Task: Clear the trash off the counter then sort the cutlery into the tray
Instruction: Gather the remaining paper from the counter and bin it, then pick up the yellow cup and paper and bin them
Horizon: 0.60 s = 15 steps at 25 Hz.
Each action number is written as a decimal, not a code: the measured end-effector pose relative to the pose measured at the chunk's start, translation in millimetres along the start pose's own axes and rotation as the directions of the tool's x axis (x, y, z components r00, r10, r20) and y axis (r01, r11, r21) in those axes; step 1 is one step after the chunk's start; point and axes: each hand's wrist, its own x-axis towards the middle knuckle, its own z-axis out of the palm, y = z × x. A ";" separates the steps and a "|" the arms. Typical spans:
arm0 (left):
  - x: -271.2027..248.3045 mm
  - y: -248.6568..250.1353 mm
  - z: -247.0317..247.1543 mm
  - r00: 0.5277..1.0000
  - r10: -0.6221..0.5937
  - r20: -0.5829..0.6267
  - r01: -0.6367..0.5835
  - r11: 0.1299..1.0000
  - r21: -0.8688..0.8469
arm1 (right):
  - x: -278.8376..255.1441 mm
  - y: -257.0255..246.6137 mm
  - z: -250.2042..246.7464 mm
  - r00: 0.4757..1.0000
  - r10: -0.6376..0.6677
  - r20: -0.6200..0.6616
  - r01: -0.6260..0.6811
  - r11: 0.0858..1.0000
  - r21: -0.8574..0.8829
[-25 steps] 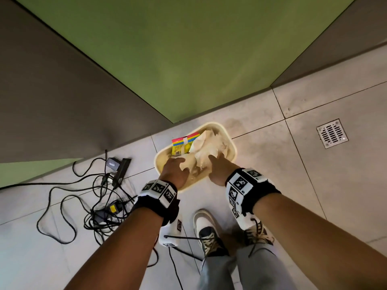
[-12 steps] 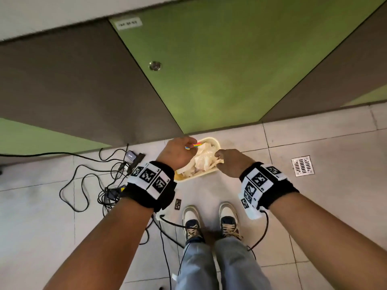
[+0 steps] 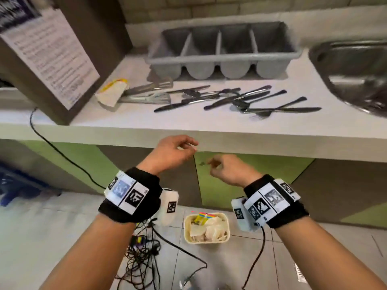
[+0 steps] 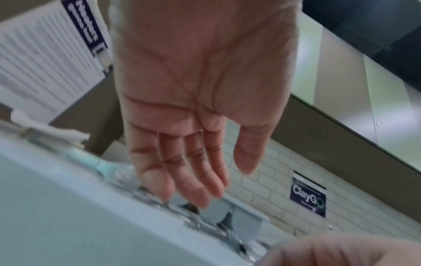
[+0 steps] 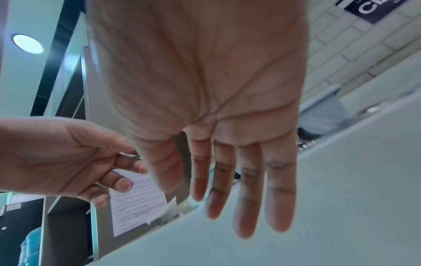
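Both of my hands hang empty in front of the counter edge (image 3: 209, 135), fingers relaxed. My left hand (image 3: 178, 149) is at the edge's middle and my right hand (image 3: 224, 170) is a little lower and to the right. In the wrist views the left hand (image 4: 193, 162) and the right hand (image 5: 227, 171) show bare palms. On the counter lie several dark-handled knives and forks (image 3: 240, 99), metal spatulas (image 3: 146, 95) and a crumpled wrapper (image 3: 113, 91). A grey four-compartment cutlery tray (image 3: 222, 57) stands behind them. The cream trash bin (image 3: 206, 239) on the floor holds paper and a coloured packet.
A steel sink (image 3: 351, 74) is set into the counter at the right. A brown box with a printed notice (image 3: 48, 51) stands at the left. Tangled black cables (image 3: 142, 248) lie on the floor left of the bin.
My hands have left the trash bin and risen to counter height, empty. The view has swung up from the floor to the counter with the cutlery.
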 end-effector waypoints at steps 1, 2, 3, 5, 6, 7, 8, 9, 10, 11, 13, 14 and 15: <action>-6.8 9.1 -17.3 0.999 0.003 -0.054 -0.003 1.000 -0.011 | -5.3 -13.5 -12.7 0.998 -0.026 -0.061 0.028 0.999 0.022; -9.8 13.9 -30.0 0.995 -0.006 -0.096 0.003 1.000 -0.025 | -8.2 -21.8 -21.5 0.993 -0.036 -0.111 0.041 0.998 0.047; -14.7 17.8 -44.4 0.989 -0.013 -0.148 0.008 0.999 -0.035 | -10.6 -32.3 -29.8 0.986 -0.056 -0.154 0.065 0.996 0.053; -20.3 19.1 -70.6 0.970 -0.024 -0.243 0.013 0.999 -0.046 | -8.6 -50.2 -40.8 0.974 -0.082 -0.212 0.094 0.995 0.046; -20.9 17.5 -83.5 0.957 -0.023 -0.290 0.011 0.999 -0.045 | -4.6 -59.0 -44.5 0.968 -0.089 -0.234 0.102 0.994 0.046; -19.5 13.6 -95.5 0.945 -0.022 -0.327 0.011 0.999 -0.036 | 0.8 -66.6 -47.1 0.963 -0.096 -0.253 0.110 0.993 0.042; -17.0 9.2 -107.0 0.935 -0.031 -0.353 0.022 0.999 -0.027 | 8.1 -73.6 -48.6 0.958 -0.100 -0.268 0.112 0.993 0.031; -13.0 3.0 -118.2 0.927 -0.044 -0.372 0.040 0.999 -0.019 | 16.4 -79.8 -47.8 0.956 -0.104 -0.274 0.113 0.993 0.016; -7.0 -3.0 -129.4 0.920 -0.060 -0.387 0.061 0.998 -0.010 | 26.0 -85.8 -47.2 0.956 -0.104 -0.274 0.108 0.994 0.000; -1.0 -9.5 -137.7 0.913 -0.076 -0.401 0.084 0.996 0.001 | 33.4 -89.5 -45.2 0.959 -0.103 -0.266 0.101 0.995 -0.021; 19.1 -25.6 -161.3 0.900 -0.114 -0.421 0.133 0.991 0.016 | 58.0 -102.6 -41.3 0.962 -0.094 -0.257 0.082 0.995 -0.060; 30.3 -32.8 -173.0 0.896 -0.128 -0.424 0.160 0.986 0.039 | 72.0 -109.6 -40.4 0.963 -0.082 -0.258 0.068 0.996 -0.061; 42.9 -40.1 -184.4 0.896 -0.132 -0.424 0.180 0.981 0.077 | 87.5 -117.8 -40.2 0.963 -0.071 -0.258 0.059 0.997 -0.055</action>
